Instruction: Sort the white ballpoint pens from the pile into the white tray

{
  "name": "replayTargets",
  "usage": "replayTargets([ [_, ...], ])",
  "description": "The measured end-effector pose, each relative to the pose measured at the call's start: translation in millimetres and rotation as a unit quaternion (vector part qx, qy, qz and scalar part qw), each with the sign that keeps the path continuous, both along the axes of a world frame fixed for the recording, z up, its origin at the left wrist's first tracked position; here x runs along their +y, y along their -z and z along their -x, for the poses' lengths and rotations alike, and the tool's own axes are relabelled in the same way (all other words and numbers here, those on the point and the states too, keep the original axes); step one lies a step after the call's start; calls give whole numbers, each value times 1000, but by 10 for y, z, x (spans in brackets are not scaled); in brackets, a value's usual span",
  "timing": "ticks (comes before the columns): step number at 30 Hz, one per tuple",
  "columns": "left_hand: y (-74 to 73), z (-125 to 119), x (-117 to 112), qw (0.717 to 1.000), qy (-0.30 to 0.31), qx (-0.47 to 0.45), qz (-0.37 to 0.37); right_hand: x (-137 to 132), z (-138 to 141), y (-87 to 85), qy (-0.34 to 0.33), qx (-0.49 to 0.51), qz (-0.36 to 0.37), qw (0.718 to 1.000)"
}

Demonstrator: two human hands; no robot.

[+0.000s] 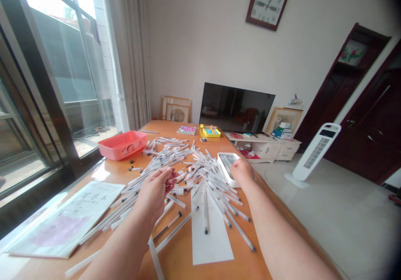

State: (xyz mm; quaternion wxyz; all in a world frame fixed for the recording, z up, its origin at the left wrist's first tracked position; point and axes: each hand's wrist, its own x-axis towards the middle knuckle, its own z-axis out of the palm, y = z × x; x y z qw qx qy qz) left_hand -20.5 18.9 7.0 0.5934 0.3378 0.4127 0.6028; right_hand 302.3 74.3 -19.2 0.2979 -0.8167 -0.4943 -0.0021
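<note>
My left hand [160,184] hovers over the left part of a wide heap of clear pens [166,156], its fingers curled in and the thumb against them. Whatever they hold, if anything, is too small to make out. At the near end of a white box [231,179] is my right hand [242,172], fingers closed at the box's inside; what is between them is hidden. Grey-looking pens [227,159] lie lengthwise in that box. Below the heap, a single capped pen [205,213] rests on a white paper strip [211,242].
A red plastic basket [122,146] stands at the table's left edge, with small black caps [130,161] near it. A notebook [67,219] lies at the near left. Toward the far end are a yellow box [211,132] and a colourful booklet [186,130].
</note>
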Motion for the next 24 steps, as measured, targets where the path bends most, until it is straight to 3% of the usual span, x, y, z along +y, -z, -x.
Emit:
replayTargets([
  [7, -5, -2, 0, 1000, -9, -7, -9, -92, -136, -89, 5, 26, -25, 999],
  [16, -19, 38, 13, 1000, -24, -9, -9, -214, -85, -102, -17, 46, -37, 998],
  [20, 0, 79, 34, 999, -35, -15, -14, -274, -24, -260, -19, 70, -110, 991],
  [24, 20, 119, 71, 999, -49, -16, -13, -456, 232, -428, -87, 137, -194, 968],
])
